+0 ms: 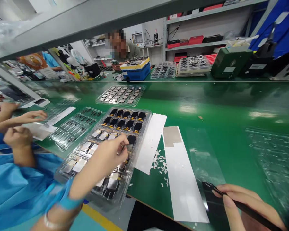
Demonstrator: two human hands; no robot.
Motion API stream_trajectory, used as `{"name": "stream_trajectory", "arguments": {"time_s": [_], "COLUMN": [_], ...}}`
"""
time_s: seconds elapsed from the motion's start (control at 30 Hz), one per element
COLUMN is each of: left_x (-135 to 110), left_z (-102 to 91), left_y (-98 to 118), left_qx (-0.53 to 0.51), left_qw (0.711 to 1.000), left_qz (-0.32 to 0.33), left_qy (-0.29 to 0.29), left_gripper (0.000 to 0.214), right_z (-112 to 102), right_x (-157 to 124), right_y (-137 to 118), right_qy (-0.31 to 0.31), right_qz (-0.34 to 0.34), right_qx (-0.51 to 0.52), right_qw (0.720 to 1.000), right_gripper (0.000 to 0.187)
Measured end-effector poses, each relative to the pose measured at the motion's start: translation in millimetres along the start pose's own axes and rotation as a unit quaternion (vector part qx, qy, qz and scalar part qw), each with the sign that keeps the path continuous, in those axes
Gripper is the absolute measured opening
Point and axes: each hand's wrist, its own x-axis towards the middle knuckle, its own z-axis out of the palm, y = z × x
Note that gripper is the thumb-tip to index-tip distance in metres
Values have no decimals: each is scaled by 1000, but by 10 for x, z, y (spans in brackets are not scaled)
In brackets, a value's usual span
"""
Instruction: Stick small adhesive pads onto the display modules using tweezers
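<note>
My left hand (115,152) is over a clear blister tray (141,141), its fingers pinched beside a black screen part (131,139). What sits between those fingertips is too small to make out. Rows of black screens with orange flex tabs fill the tray's far end; silvery parts (79,165) lie nearer. At the lower right, my right hand (245,205) grips black tweezers (225,194), their tips over a dark strip on a clear film sheet (204,154). Between the hands lie a white strip (183,179) with a grey-beige patch and another white sheet (151,138).
Small white bits (160,163) are scattered on the green table. Further trays (121,95) stand behind and at the right (274,160). Co-workers' hands (19,138) are at the left. A person sits beyond a blue box (137,72); a grey beam (86,22) crosses overhead.
</note>
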Motion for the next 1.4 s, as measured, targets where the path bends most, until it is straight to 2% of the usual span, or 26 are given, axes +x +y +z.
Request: {"name": "stream_trajectory", "arguments": {"time_s": [0.07,0.1,0.13,0.17,0.23,0.33,0.43,0.5,0.6,0.9,1.13,1.2,1.27,1.4], "left_x": [-286,-403,-488,-535,-525,-375,-274,-260,-257,-274,-265,-267,-277,-303], "left_z": [187,300,417,531,739,973,1109,1155,1191,1255,1203,1202,1215,1250], "left_y": [291,433,560,665,799,858,874,890,904,843,848,856,858,833], "left_qx": [-89,-194,-272,-314,-371,-482,-585,-611,-603,-509,-450,-456,-486,-572], "left_qw": [995,980,961,944,919,869,795,773,779,856,890,887,873,816], "left_qz": [35,38,51,73,77,-8,-61,-64,-53,-6,36,28,-4,-77], "left_qy": [-21,-12,-27,-68,-107,-115,-149,-160,-160,-92,-65,-60,-52,-14], "left_gripper": [13,25,35,34,25,7,14,18,21,15,14,14,15,18], "right_z": [-15,-26,-35,-41,-35,28,132,201,279,325,330,327,328,368], "right_x": [65,103,144,185,264,350,388,394,378,250,306,378,466,578], "right_y": [-78,-120,-162,-202,-269,-329,-348,-345,-315,-222,-284,-313,-340,-317], "right_qy": [-20,-43,-74,-108,-167,-205,-211,-212,-207,-201,-244,-255,-263,-256], "right_qz": [-9,-10,-11,-12,-25,-43,-51,-62,-75,-122,-161,-139,-90,-18], "right_qx": [-28,-48,-66,-80,-84,-77,-92,-100,-102,-155,-216,-208,-176,-130], "right_qw": [999,998,995,991,982,975,972,970,970,959,932,934,944,958], "right_gripper": [10,13,16,19,24,22,16,14,18,26,19,16,16,14]}}
